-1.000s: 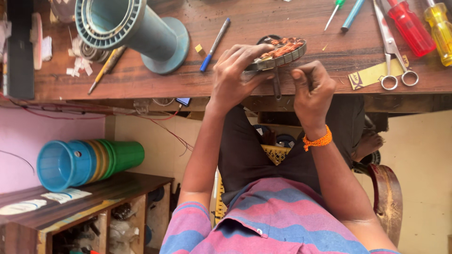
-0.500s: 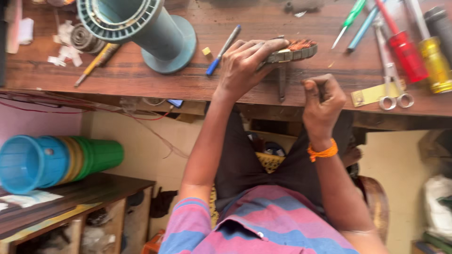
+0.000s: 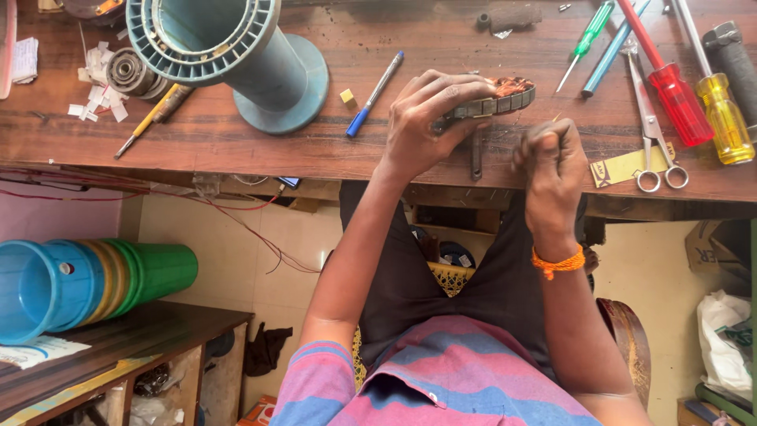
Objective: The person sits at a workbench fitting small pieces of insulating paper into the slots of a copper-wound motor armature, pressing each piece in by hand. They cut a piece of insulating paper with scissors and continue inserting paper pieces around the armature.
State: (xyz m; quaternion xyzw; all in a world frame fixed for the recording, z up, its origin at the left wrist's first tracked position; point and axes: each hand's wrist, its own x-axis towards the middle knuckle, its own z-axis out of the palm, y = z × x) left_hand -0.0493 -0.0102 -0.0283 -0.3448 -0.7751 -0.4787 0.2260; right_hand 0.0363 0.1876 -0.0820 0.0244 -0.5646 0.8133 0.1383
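My left hand [image 3: 426, 118] grips a round motor stator [image 3: 497, 99] with copper windings, holding it on the wooden bench [image 3: 236, 146] near its front edge. A dark metal bar [image 3: 476, 154] sticks out below the stator. My right hand [image 3: 552, 158], with an orange thread at the wrist, is closed in a fist just right of the stator and a little nearer to me. A faint thin wire strand shows at its knuckles.
A large teal spool [image 3: 236, 55] stands at the back left, with a blue pen [image 3: 374, 95] and a yellow-handled tool [image 3: 150, 118] nearby. Scissors [image 3: 650, 126], red [image 3: 670, 87] and yellow [image 3: 721, 110] screwdrivers lie at the right. Stacked plastic tubs [image 3: 79, 284] rest on a low shelf.
My right hand has drawn away from the stator, to the right and towards me, and closed into a fist. My left hand keeps hold of the stator, now lower on the bench.
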